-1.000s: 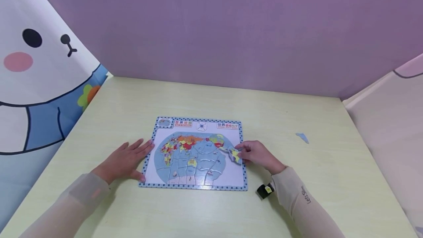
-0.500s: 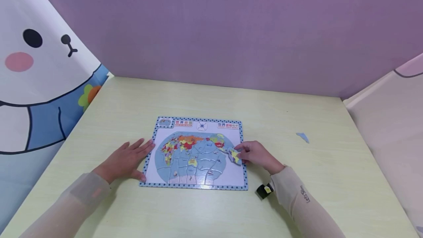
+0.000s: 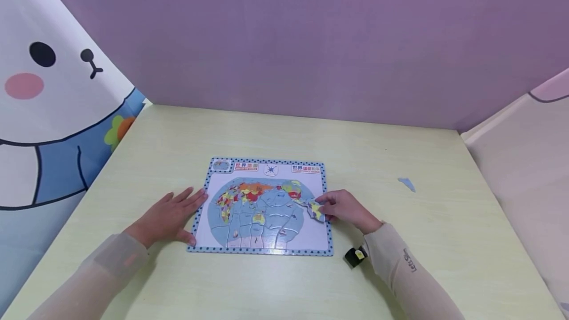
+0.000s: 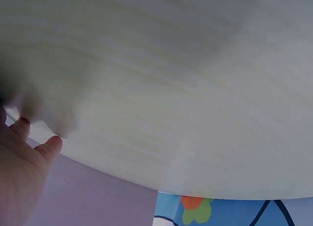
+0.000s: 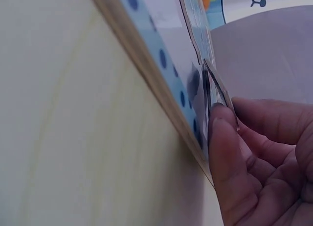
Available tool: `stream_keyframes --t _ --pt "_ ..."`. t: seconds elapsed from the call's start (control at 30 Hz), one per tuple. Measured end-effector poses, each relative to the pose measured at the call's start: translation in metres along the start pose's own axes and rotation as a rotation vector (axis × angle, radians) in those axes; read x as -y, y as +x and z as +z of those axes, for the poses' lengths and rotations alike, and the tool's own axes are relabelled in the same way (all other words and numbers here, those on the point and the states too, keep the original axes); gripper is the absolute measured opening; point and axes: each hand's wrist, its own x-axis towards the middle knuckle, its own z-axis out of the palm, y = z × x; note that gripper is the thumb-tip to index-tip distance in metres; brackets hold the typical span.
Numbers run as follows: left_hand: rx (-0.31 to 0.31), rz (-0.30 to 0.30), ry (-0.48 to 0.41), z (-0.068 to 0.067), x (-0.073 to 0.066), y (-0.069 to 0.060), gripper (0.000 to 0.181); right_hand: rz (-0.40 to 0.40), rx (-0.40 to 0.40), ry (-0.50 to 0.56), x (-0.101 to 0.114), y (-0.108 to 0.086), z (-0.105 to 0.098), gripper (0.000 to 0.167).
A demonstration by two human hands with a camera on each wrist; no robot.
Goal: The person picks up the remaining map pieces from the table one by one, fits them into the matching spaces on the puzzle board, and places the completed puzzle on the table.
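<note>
A world-map puzzle board (image 3: 264,252) with a blue dotted border lies flat on the table. My left hand (image 3: 168,218) rests with spread fingers on its left edge; the left wrist view shows part of that hand (image 4: 24,169). At the board's right side my right hand (image 3: 346,209) pinches a blue puzzle piece with yellow and green land (image 3: 316,210). In the right wrist view the right hand (image 5: 274,162) holds the piece (image 5: 221,86) tilted above the board's white surface, between thumb and finger.
A small blue piece (image 3: 407,184) lies on the table (image 3: 284,290) at the right. Beside the right wrist is a small black object (image 3: 355,257). A purple panel (image 3: 284,38) stands behind the table, with a cartoon-printed panel (image 3: 58,112) at the left.
</note>
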Motion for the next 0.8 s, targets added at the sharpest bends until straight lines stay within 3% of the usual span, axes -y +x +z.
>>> stream_keyframes --t 0.23,0.8 --pt "0.002 -0.001 0.008 0.0015 0.0003 -0.0002 0.109 0.052 -0.017 -0.017 0.0025 0.0001 0.0041 0.024" --pt "-0.008 0.004 0.015 0.0014 0.0004 -0.0001 0.109 0.024 -0.026 -0.066 0.0066 -0.0005 0.0104 0.02"
